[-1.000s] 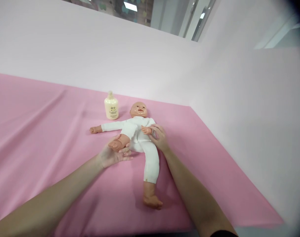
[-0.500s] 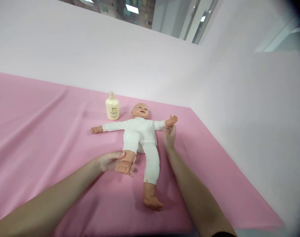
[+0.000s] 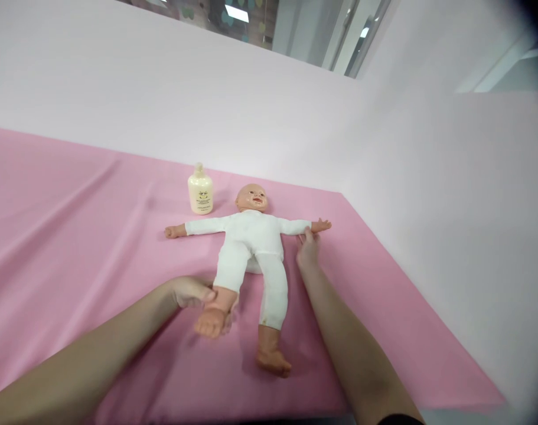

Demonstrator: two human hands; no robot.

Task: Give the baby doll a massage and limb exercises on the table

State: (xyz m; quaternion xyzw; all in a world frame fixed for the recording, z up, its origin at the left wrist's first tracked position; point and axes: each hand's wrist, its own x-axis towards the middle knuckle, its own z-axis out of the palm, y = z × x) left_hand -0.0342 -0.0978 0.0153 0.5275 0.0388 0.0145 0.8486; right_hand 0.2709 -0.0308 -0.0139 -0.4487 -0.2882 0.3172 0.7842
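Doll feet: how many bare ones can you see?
2. One doll foot sits at the left hand, which holds that leg's ankle. The other doll foot lies free on the pink cloth, nearer the camera.

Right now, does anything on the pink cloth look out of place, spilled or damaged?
Nothing stands out. The plastic baby doll in white clothes lies flat on its back on the pink cloth; the cream lotion bottle stands upright, capped. Left hand holds one doll leg; right hand touches its arm.

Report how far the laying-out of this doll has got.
Done: the doll lies face up on the pink cloth, arms spread. In hand: the left hand grips its lower leg; the right hand touches its outstretched arm. Left: the cream bottle stands untouched.
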